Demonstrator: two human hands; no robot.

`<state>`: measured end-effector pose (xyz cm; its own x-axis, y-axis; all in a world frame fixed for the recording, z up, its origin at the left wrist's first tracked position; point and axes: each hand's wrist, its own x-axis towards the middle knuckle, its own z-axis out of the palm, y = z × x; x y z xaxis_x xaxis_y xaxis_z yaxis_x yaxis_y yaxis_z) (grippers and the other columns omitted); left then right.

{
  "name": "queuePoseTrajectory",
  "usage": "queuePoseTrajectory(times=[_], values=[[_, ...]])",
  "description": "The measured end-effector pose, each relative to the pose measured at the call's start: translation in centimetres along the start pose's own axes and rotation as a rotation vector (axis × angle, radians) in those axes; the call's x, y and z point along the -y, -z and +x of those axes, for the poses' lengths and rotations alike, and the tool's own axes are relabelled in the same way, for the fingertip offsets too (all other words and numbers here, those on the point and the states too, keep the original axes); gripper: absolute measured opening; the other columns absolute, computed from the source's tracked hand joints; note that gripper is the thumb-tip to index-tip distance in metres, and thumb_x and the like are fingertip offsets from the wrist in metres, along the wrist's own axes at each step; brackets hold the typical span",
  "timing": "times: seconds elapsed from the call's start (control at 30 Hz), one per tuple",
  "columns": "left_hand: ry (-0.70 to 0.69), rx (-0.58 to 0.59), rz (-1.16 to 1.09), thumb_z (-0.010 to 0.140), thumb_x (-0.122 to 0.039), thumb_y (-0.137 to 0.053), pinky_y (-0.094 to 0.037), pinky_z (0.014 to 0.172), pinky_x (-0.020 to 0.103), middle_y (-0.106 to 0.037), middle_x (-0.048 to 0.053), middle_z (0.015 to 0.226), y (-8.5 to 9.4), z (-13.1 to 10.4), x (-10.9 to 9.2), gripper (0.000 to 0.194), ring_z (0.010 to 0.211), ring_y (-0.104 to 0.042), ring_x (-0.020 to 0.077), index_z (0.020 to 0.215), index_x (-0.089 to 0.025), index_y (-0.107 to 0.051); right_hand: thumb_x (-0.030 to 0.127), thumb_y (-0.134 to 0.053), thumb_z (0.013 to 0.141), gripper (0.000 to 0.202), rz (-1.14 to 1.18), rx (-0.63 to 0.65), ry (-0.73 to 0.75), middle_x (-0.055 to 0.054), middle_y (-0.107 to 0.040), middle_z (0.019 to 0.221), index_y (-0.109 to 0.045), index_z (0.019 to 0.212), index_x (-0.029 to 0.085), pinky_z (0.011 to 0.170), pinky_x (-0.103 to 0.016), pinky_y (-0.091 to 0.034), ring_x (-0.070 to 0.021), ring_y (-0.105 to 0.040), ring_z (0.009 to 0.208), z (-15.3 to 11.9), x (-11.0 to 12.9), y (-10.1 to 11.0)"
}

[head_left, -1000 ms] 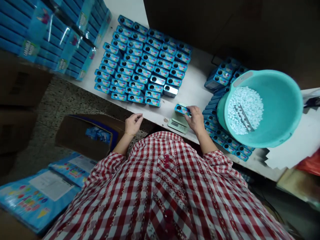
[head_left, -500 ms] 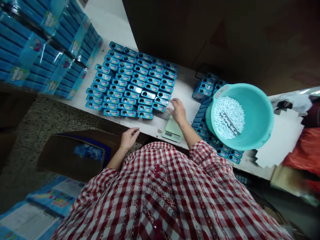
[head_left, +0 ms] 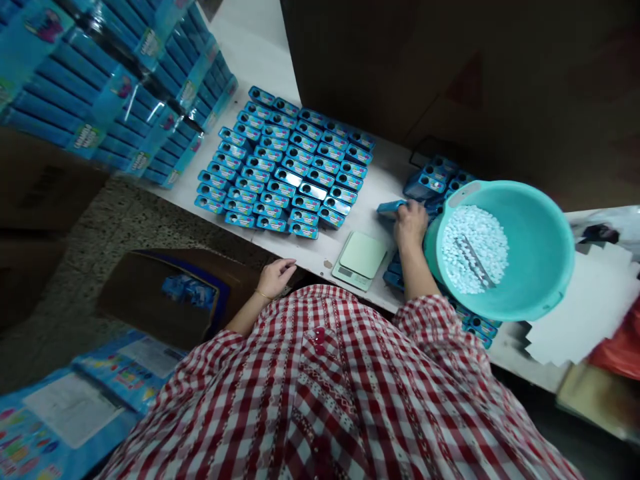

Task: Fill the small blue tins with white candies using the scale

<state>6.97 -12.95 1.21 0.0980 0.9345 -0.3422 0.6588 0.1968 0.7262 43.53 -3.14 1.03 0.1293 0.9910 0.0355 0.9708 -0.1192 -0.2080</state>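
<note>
My right hand (head_left: pixel 412 225) is closed on a small blue box (head_left: pixel 391 209), which tilts out to the left of its fingers over the white table. Most of what the fingers cover is hidden. Near the table's front edge hangs my left hand (head_left: pixel 277 277), loosely open with nothing in it. Between the hands lies a pale green kitchen scale (head_left: pixel 364 255) with its plate bare. Left of the scale, rows of upright blue boxes (head_left: pixel 283 167) with round holes in their tops stand close together. A turquoise tub (head_left: pixel 543 250) of small white pellets (head_left: pixel 475 240) stands right of my right hand.
More blue boxes (head_left: pixel 431 179) stand behind and beneath the tub. A dark strip (head_left: pixel 473 262) lies on the pellets. Shrink-wrapped blue packs (head_left: pixel 115 100) are stacked at the left. An open carton (head_left: pixel 145 293) sits below the table, and white card sheets (head_left: pixel 583 303) lie at the right.
My right hand has moved right, from above the scale to the boxes beside the tub, and now grips a blue box. The view has shifted; my left hand stays near the table edge.
</note>
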Motion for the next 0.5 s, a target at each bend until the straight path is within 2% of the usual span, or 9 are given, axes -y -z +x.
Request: queuePoseTrajectory(times=[0.13,0.23,0.33,0.4,0.5], values=[[-0.027,0.069,0.03,0.076,-0.034,-0.055,-0.052,0.072,0.03,-0.072,0.009,0.089,-0.8,1.3,-1.2,0.028,0.071,-0.064,0.0169,0.092,-0.017,-0.071,0.018,-0.041,0.088,0.025,-0.089,0.102,0.266,-0.013,-0.056,0.114,-0.063,0.098,0.021,0.084,-0.045,-0.036,-0.0272,-0.044,0.098,-5.8,4.4,2.7],[-0.068,0.12,0.029,0.077,-0.033,-0.055,-0.051,0.072,0.03,-0.072,0.009,0.09,-1.5,2.3,-2.4,0.029,0.072,-0.064,0.0169,0.095,-0.017,-0.07,0.017,-0.041,0.088,0.024,-0.073,0.211,0.35,-0.012,-0.057,0.111,-0.064,0.097,0.022,0.08,-0.042,-0.036,-0.0258,-0.045,0.094,-8.4,6.0,2.3],[-0.098,0.151,0.009,0.077,-0.033,-0.056,-0.051,0.071,0.029,-0.071,0.009,0.092,-2.3,3.0,-3.4,0.028,0.075,-0.064,0.0172,0.096,-0.017,-0.07,0.018,-0.043,0.089,0.023,-0.057,0.289,0.363,-0.012,-0.058,0.111,-0.064,0.096,0.021,0.08,-0.041,-0.037,-0.0256,-0.046,0.094,-9.3,6.5,1.5],[-0.108,0.165,0.0,0.077,-0.033,-0.056,-0.051,0.071,0.029,-0.071,0.009,0.093,-2.7,3.1,-3.8,0.028,0.074,-0.064,0.0171,0.096,-0.017,-0.07,0.025,-0.047,0.089,0.021,-0.025,0.28,0.358,-0.012,-0.058,0.115,-0.064,0.101,0.021,0.081,-0.041,-0.039,-0.0261,-0.048,0.096,-9.5,6.3,2.4],[-0.103,0.168,-0.001,0.077,-0.033,-0.056,-0.051,0.072,0.029,-0.071,0.009,0.093,-3.0,3.1,-3.8,0.03,0.074,-0.064,0.0171,0.097,-0.017,-0.07,0.036,-0.048,0.089,0.029,0.071,0.113,0.299,-0.011,-0.058,0.12,-0.06,0.111,0.022,0.087,-0.042,-0.041,-0.0262,-0.05,0.102,-9.6,4.5,6.1]])
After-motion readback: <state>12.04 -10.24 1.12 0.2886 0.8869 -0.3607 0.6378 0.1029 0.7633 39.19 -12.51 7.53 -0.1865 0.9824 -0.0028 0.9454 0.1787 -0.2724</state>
